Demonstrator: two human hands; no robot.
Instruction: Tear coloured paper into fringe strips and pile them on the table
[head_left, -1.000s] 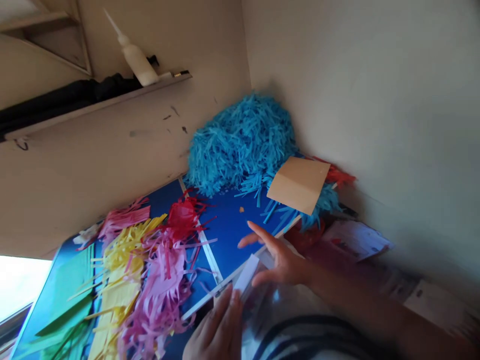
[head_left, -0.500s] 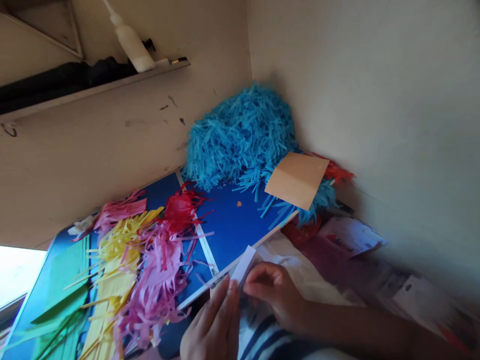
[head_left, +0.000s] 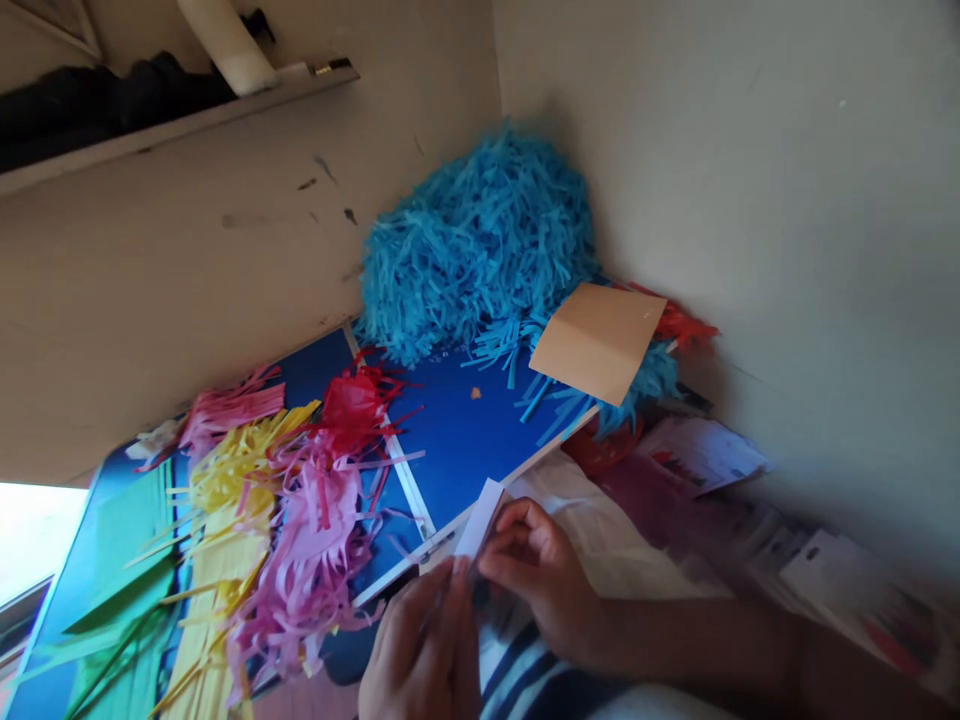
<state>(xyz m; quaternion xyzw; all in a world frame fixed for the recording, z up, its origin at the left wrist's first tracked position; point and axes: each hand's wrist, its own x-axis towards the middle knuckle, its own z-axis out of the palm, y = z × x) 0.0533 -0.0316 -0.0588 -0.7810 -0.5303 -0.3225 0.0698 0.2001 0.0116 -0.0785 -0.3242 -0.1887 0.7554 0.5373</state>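
White strip (head_left: 480, 516) held near desk's (head_left: 457, 440) front edge.
Gripped by left hand (head_left: 421, 645) fingers; right hand (head_left: 553, 582) fingers curled beside it, grip unclear.

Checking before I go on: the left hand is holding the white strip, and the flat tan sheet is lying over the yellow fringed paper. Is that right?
Not quite: the tan sheet lies over blue fringed paper, as the head view shows. The left hand is indeed holding the white strip.
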